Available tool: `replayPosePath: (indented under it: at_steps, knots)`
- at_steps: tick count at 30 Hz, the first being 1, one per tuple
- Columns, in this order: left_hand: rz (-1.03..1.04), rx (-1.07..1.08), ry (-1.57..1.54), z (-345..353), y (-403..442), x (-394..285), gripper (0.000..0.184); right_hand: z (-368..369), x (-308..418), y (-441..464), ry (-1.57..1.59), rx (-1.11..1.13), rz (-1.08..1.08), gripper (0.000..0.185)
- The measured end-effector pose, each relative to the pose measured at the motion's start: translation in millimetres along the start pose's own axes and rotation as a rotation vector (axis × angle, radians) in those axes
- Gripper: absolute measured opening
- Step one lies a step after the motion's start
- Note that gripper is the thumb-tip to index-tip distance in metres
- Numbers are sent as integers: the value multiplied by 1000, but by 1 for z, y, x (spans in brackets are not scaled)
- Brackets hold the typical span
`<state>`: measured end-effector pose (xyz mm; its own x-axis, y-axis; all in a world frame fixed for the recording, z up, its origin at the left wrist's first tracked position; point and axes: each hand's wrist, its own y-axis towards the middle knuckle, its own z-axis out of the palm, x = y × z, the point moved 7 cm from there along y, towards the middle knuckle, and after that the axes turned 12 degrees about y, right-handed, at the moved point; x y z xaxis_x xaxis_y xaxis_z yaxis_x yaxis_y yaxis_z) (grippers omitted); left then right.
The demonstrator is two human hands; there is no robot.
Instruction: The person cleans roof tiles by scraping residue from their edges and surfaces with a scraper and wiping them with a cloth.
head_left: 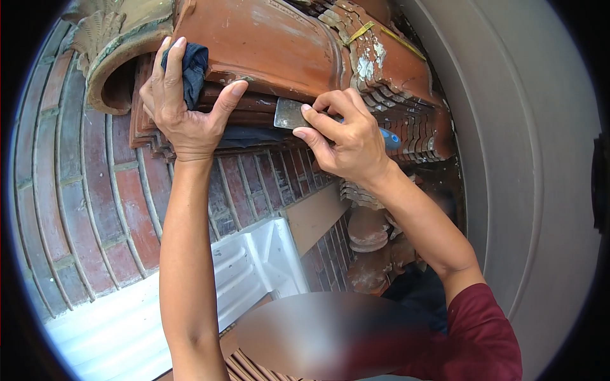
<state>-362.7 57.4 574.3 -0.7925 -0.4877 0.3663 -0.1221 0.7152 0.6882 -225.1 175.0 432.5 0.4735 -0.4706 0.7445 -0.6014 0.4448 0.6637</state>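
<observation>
My left hand [184, 111] is up at the end of an orange-red clay roof tile [273, 44]. Its fingers press a bunched dark blue cloth [194, 71] against the tile's end, and the thumb stands out to the side. In my right hand [346, 130] is a putty knife [290, 114] with a flat, stained metal blade. The blade lies along the tile's lower edge, and the end of the blue handle [389, 140] shows behind the hand. More tiles are stacked beneath the one I touch.
A curved ridge tile [105, 79] with shell ornament sits at upper left. Stacked tiles [406, 127] with a yellow strip [360, 32] on top stand at right, beside a large grey curved surface [527, 159]. Below are brick paving [133, 209] and a white ribbed sheet [244, 267].
</observation>
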Motion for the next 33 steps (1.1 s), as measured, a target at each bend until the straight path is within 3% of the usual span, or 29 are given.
replayPosePath:
  at_steps: [12,33]
  knots:
    - [1,-5,7,1,-2,-1,89,9,8,-7,-27,-61,31,31]
    - [23,-35,13,0,0,0,88,11,8,-9,74,-105,89,25]
